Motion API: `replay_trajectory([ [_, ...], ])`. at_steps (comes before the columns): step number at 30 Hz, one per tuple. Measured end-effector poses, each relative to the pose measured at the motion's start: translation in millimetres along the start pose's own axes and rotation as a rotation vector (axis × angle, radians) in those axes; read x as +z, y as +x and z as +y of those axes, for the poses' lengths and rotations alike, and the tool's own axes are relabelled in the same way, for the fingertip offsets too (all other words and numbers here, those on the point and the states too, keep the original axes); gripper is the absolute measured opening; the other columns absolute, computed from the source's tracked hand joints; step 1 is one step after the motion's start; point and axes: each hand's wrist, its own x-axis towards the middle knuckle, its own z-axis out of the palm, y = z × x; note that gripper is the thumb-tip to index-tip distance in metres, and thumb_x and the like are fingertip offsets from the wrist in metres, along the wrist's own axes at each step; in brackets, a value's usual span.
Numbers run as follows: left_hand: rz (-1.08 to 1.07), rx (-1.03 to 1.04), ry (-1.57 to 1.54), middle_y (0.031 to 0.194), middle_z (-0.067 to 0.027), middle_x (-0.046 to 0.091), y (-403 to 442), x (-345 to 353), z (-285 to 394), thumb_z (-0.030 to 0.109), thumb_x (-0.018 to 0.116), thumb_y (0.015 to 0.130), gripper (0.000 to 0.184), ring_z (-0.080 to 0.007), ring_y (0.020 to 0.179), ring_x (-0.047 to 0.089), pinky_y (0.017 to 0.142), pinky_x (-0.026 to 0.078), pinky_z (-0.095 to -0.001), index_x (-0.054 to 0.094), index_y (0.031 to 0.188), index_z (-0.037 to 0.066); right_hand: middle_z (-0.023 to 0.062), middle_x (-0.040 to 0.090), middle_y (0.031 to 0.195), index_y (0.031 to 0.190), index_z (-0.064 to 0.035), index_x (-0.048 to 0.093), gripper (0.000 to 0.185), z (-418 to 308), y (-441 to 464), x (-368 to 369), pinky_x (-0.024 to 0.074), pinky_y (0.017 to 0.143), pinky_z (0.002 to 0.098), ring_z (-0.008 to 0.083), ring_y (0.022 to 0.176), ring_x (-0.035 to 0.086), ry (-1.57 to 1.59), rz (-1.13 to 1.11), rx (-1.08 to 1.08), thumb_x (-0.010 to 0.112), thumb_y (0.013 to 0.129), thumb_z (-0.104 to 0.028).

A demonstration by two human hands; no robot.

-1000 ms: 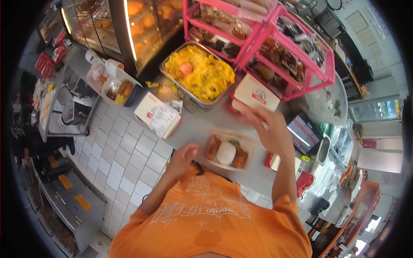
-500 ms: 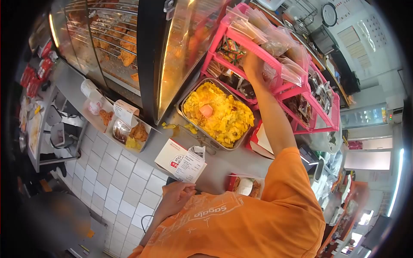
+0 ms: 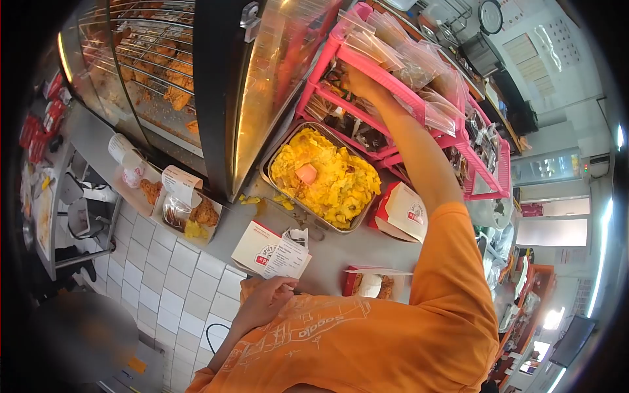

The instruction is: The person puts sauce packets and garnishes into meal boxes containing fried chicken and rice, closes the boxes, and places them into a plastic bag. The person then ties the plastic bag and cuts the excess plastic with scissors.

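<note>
My right hand (image 3: 360,84) reaches into the upper tier of a pink plastic rack (image 3: 386,69), among small packets. Its fingertips are hidden behind the rack, so their grip cannot be made out. Low in front of me, my left hand (image 3: 272,298) is closed with fingers curled together at the counter edge, beside a printed receipt (image 3: 287,257). Whatever it may hold is hidden. The receipt lies over a white and red food box (image 3: 254,245). Beneath my right forearm stands a metal tray (image 3: 267,171) heaped with yellow chips (image 3: 324,180), with a pinkish block on top.
A glass warming cabinet (image 3: 216,98) with fried chicken stands at the left. Open boxes of chicken (image 3: 190,219) with receipts line the counter below it. Another open box (image 3: 373,283) sits near my body, and a closed box (image 3: 403,211) right of the tray. Bagged items fill the rack.
My right hand has moved left and deeper into the rack's upper tier. My view has shifted slightly. The left hand stays curled beside the receipt.
</note>
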Motion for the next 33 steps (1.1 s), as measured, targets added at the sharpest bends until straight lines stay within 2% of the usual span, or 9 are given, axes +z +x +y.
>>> replay_trajectory([
  [5,0.040,0.040,-0.004,0.114,-0.0114,0.067,-0.6,1.9,-5.9,0.011,0.061,0.096,0.032,-0.0208,0.100,0.066,0.088,0.053,-0.0328,0.058,0.127,0.002,0.0236,0.062,0.120,0.127,-0.0024,0.056,0.039,-35.0,-28.3,-32.5,0.0478,0.092,0.0497,0.0419,0.112,0.059,0.587,0.238,0.220,0.065,0.089,-0.010],
  [8,0.046,0.070,-0.022,0.114,-0.0110,0.068,-2.5,1.0,-7.6,0.011,0.061,0.096,0.031,-0.0211,0.099,0.067,0.087,0.053,-0.0329,0.059,0.126,0.003,0.0232,0.066,0.107,0.124,-0.0001,0.056,0.036,-47.7,-40.3,-19.9,0.0465,0.086,0.0534,0.0454,0.101,0.061,0.303,0.300,0.272,0.064,0.090,-0.010],
  [10,0.035,0.089,-0.046,0.114,-0.0109,0.067,-1.4,2.6,-10.1,0.011,0.061,0.096,0.031,-0.0211,0.100,0.067,0.086,0.053,-0.0329,0.059,0.126,0.003,0.0240,0.066,0.104,0.124,0.0025,0.053,0.037,-62.7,-46.0,-16.1,0.0506,0.080,0.0498,0.0413,0.091,0.067,0.237,0.763,0.188,0.063,0.090,-0.005],
  [11,0.035,0.090,-0.031,0.114,-0.0110,0.067,-0.1,3.7,-13.7,0.011,0.061,0.096,0.031,-0.0210,0.100,0.067,0.086,0.053,-0.0326,0.059,0.126,0.003,0.0218,0.064,0.109,0.126,0.0036,0.050,0.036,-61.8,-45.2,-17.9,0.0578,0.074,0.0449,0.0339,0.086,0.071,0.630,0.561,0.282,0.060,0.091,0.003],
  [14,0.035,0.110,-0.004,0.112,-0.0108,0.067,1.4,5.3,-10.8,0.010,0.061,0.096,0.030,-0.0200,0.098,0.067,0.086,0.053,-0.0317,0.059,0.125,0.003,0.0172,0.062,0.115,0.129,0.0028,0.048,0.038,-63.4,-44.3,-21.3,0.0633,0.076,0.0404,0.0295,0.086,0.072,1.313,0.487,0.380,0.057,0.092,0.008],
  [23,0.026,0.086,-0.086,0.109,-0.0074,0.068,-2.9,-2.9,-0.8,0.012,0.061,0.098,0.030,-0.0141,0.091,0.064,0.081,0.052,-0.0284,0.060,0.126,0.003,0.0129,0.062,0.114,0.127,-0.0029,0.051,0.031,-67.8,-64.8,-52.3,0.0581,0.089,0.0496,0.0304,0.097,0.067,2.042,0.175,0.396,0.062,0.098,-0.007],
  [27,-0.003,0.200,-0.122,0.121,-0.0095,0.065,12.8,-29.5,29.4,0.017,0.058,0.098,0.034,-0.0163,0.107,0.062,0.087,0.049,-0.0311,0.059,0.130,0.006,0.0122,0.064,0.113,0.129,-0.0039,0.050,0.033,-109.5,-122.5,-82.7,0.0588,0.083,0.0457,0.0289,0.096,0.067,2.154,0.023,0.453,0.061,0.099,-0.010],
  [30,0.231,0.577,-0.580,0.135,-0.0135,0.056,69.4,-27.6,52.4,0.031,0.056,0.101,0.050,-0.0199,0.123,0.053,0.095,0.048,-0.0356,0.044,0.143,0.007,0.0114,0.066,0.110,0.127,-0.0055,0.054,0.028,-174.0,-171.1,-117.2,0.0558,0.081,0.0379,0.0246,0.093,0.068,2.041,0.012,0.499,0.059,0.102,-0.015],
  [33,0.401,0.680,-1.010,0.129,-0.0121,0.057,119.5,-16.5,106.2,0.035,0.053,0.104,0.049,-0.0210,0.121,0.053,0.095,0.049,-0.0387,0.040,0.143,0.008,0.0144,0.059,0.124,0.132,-0.0033,0.047,0.038,-230.3,-218.0,-109.0,0.0458,0.099,0.0426,0.0255,0.114,0.058,1.242,-0.017,0.295,0.061,0.099,-0.018],
])
